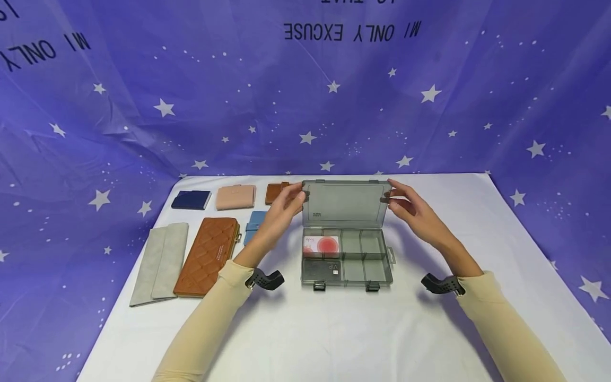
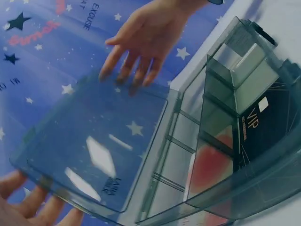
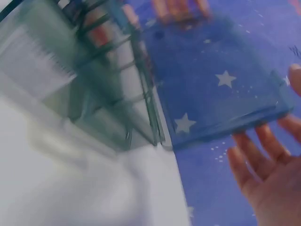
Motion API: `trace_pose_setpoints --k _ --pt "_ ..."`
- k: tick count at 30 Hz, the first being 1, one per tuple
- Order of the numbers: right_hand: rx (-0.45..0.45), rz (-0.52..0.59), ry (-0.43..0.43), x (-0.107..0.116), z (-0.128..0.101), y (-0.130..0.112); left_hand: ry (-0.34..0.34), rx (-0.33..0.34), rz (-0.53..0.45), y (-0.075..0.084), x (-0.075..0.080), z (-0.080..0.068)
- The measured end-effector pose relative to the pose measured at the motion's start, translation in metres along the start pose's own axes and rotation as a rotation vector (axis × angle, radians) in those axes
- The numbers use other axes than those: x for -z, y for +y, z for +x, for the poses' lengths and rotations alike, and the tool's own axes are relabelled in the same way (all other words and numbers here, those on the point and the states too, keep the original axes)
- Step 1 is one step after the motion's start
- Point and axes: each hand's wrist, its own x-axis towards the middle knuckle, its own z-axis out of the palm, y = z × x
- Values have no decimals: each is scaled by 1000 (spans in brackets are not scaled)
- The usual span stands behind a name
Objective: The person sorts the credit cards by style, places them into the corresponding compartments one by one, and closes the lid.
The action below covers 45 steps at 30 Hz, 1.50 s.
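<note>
A translucent grey compartment box (image 1: 353,269) stands on the white table with its lid (image 1: 350,204) raised. My left hand (image 1: 286,206) is at the lid's left edge, fingertips showing through the plastic. On the opposite edge is my right hand (image 1: 415,212), its fingers (image 3: 268,143) extended along the lid's side. A red-and-white card (image 1: 321,245) lies at the left of the box's back row. In front of it sits a black VIP card (image 1: 320,269). Dividers part the rest of the box. The right wrist view is blurred.
Left of the box lie a brown quilted wallet (image 1: 207,257), a grey folded wallet (image 1: 164,265), a blue wallet (image 1: 256,220) partly behind my left arm, a navy card holder (image 1: 191,200), a pink wallet (image 1: 236,197) and a small brown wallet (image 1: 274,193). A purple starry cloth (image 1: 305,106) hangs behind.
</note>
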Motion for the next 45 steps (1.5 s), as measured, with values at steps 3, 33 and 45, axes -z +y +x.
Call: trace_pose_setpoints --k 3,33,45 --pt "114 -110 -71 3 -16 -6 -86 -132 149 4 5 -15" --pt "618 -903 -270 -57 -86 7 -351 -771 1160 -42 -18 -88" --pt "510 -766 -294 -49 -87 4 -439 -674 1018 -32 -9 -87"
